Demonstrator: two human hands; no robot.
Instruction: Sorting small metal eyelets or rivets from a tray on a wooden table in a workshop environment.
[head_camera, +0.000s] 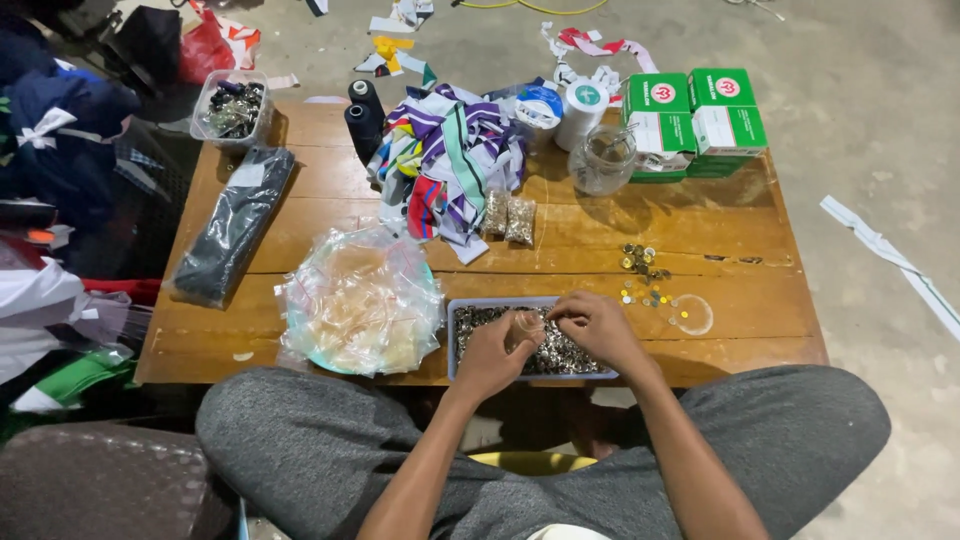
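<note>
I work with both hands over the tray (462, 312) of small metal fasteners (570, 352), which sits at the near edge of the wooden table (560, 250), just in front of my knees. My left hand (493, 352) pinches a small clear ring-shaped piece (527, 322) between thumb and fingers; my right hand (597, 324) closes its fingertips on the same piece from the other side. What passes between the fingertips is too small to tell. To do this step well, I judge that I should keep both hands low over the tray so anything dropped falls back in, hold the piece steady with the left hand, and let the right do the fine work. Count: one tray; fasteners too many to count; one clear bag (362, 300) just left of the tray; one clear round lid (692, 314) to its right, beside a loose scatter of small buttons (640, 262); four green boxes (692, 112); two black thread spools (364, 118); one glass jar (603, 158).
</note>
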